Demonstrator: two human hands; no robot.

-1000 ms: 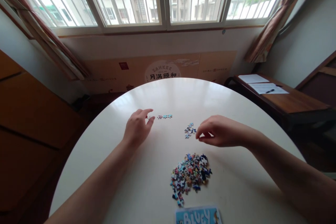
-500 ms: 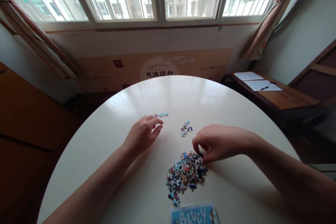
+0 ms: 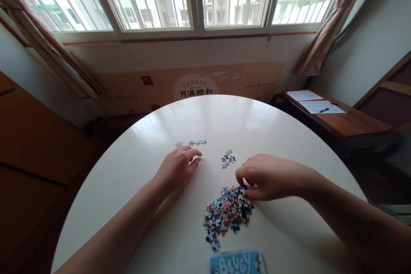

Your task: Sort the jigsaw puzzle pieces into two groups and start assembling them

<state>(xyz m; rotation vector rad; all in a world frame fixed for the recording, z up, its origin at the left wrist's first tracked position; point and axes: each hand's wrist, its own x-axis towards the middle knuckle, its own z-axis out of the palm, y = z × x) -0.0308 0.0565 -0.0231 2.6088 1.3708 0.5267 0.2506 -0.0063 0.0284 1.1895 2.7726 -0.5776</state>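
A heap of small jigsaw puzzle pieces (image 3: 226, 212) in many colours lies on the white round table (image 3: 128, 222). At the heap's upper right edge, my right hand (image 3: 269, 177) has thumb and fingertips closed around a dark puzzle piece (image 3: 244, 186), mostly hidden by the fingers. My left hand (image 3: 180, 167) hovers or rests left of the heap, its fingers loosely curled and apart with nothing between them. Just beyond it runs a short row of puzzle pieces (image 3: 198, 142). A small cluster of puzzle pieces (image 3: 227, 159) lies between my two hands.
A blue box or card marked "BLUEY" (image 3: 236, 262) lies at the near edge of view, below the heap. To the right stands a wooden side table (image 3: 362, 120) with papers (image 3: 317, 106) and a pen. Behind the table are a printed cardboard panel (image 3: 128, 90) and barred windows.
My left hand has shifted very slightly to the right and nearer, baring more of the row of pieces. My right hand stays at the heap's edge. The view has tilted a little.
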